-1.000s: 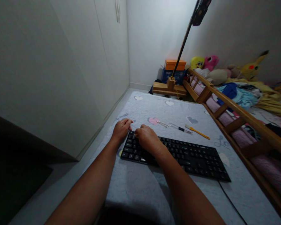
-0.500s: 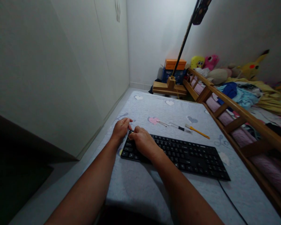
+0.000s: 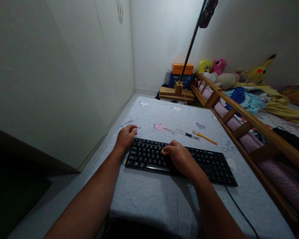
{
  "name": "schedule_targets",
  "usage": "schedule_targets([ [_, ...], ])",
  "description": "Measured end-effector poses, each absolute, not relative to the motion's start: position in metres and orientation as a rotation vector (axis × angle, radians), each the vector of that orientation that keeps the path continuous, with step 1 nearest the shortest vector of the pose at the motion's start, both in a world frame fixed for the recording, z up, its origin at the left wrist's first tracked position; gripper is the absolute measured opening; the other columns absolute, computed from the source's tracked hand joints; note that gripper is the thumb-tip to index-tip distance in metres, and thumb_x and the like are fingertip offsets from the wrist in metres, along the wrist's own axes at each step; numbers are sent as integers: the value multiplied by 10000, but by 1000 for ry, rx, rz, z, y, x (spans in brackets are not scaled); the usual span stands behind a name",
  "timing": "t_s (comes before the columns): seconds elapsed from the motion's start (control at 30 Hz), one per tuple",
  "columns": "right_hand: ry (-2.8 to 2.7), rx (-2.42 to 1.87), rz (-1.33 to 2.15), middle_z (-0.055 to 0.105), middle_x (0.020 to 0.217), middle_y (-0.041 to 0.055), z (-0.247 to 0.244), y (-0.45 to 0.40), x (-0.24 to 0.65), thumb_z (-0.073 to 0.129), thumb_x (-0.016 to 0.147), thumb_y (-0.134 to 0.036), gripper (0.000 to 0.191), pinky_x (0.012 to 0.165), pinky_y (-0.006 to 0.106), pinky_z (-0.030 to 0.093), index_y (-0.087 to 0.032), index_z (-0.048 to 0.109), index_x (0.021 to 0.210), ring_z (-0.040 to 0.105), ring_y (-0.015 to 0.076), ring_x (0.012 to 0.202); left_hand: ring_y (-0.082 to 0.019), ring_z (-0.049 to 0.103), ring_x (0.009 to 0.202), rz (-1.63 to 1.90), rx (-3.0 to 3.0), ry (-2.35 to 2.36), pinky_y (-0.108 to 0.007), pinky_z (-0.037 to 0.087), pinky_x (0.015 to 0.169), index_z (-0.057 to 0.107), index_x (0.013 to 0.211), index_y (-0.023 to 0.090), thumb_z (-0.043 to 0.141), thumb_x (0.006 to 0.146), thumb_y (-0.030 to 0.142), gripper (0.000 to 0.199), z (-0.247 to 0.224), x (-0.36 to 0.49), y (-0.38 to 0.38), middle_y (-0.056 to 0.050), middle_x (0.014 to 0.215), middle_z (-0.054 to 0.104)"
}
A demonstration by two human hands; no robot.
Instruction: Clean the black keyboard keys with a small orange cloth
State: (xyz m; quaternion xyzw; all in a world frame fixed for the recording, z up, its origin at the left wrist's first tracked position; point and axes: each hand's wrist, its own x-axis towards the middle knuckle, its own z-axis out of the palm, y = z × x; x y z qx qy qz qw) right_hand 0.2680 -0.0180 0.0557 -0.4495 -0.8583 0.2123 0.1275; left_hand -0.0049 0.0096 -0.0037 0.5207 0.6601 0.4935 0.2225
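Note:
A black keyboard point(image 3: 149, 154) lies across the cloth-covered table. My left hand point(image 3: 126, 136) is at its top left corner, fingers curled and pressed together; a small pale bit shows at the fingertips, too small to name. Over the middle of the keys is my right hand point(image 3: 179, 156), closed, with something small and yellowish at its fingertips that I cannot make out. Behind the keyboard lie thin metal tweezers point(image 3: 169, 130), a tool with a black grip point(image 3: 188, 135) and a brush with a yellow handle point(image 3: 206, 138).
The keyboard's cable point(image 3: 241, 210) runs toward the near right edge. A wooden bed rail point(image 3: 241, 116) borders the table on the right. Beyond the far edge stands a wooden base point(image 3: 177, 92) with a black pole. A white wardrobe point(image 3: 89, 66) is at the left.
My right hand has moved right, from the keyboard's top left corner to over its middle keys. My left hand stays near the corner. The view has shifted slightly.

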Motion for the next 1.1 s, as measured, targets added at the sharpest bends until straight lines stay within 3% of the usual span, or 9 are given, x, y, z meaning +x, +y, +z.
schedule_targets([
  [0.13, -2255, -1166, 746, 706, 1004, 77, 58, -20, 283, 521, 926, -157, 251, 850, 276, 472, -190, 743, 1039, 648, 172, 926, -200, 599, 787, 1416, 1665, 1846, -325, 473, 782, 713, 904, 200, 569, 818, 392, 255, 14, 2, 2, -56, 939, 685],
  [0.33, -1976, -1116, 780, 748, 1036, 88, 47, -20, 283, 545, 906, -215, 211, 914, 327, 494, -193, 734, 996, 679, 196, 986, -197, 580, 784, 1522, 1734, 1850, -320, 483, 752, 687, 842, 217, 567, 859, 398, 218, 30, 10, -11, -49, 892, 657],
  [0.57, -1827, -1142, 815, 742, 1004, 76, 41, -21, 284, 563, 900, -274, 200, 853, 320, 508, -196, 712, 1008, 677, 203, 938, -217, 583, 771, 1595, 1754, 1790, -351, 490, 720, 685, 815, 234, 572, 874, 386, 198, 58, 45, -49, -51, 840, 659],
  [0.7, -1842, -1102, 708, 692, 922, 53, 41, -26, 277, 568, 851, -220, 123, 819, 306, 494, -202, 661, 931, 647, 195, 885, -216, 619, 781, 1425, 1833, 1524, -352, 509, 732, 702, 854, 247, 587, 901, 342, 156, 72, 82, -83, -51, 846, 680],
  [0.9, -1771, -1060, 631, 635, 929, 27, 31, -37, 262, 572, 756, -126, 363, 773, 312, 508, -218, 571, 1107, 628, 188, 830, -196, 653, 969, 1382, 1630, 1464, -324, 513, 868, 688, 1050, 204, 560, 919, 217, 184, 58, 109, -96, -58, 1047, 696],
  [1.03, -1812, -986, 553, 602, 904, 34, 31, -42, 256, 567, 748, -92, 231, 765, 324, 513, -227, 565, 935, 601, 198, 843, -193, 649, 1026, 1478, 1520, 1410, -316, 514, 920, 693, 1068, 212, 589, 902, 203, 196, 47, 114, -95, -57, 1106, 677],
  [1.1, -1832, -929, 521, 598, 924, 44, 33, -45, 255, 571, 763, -89, 231, 775, 339, 519, -228, 567, 948, 594, 208, 871, -194, 642, 1056, 1537, 1465, 1378, -320, 511, 951, 697, 1070, 219, 610, 887, 192, 205, 42, 117, -95, -55, 1126, 664],
])
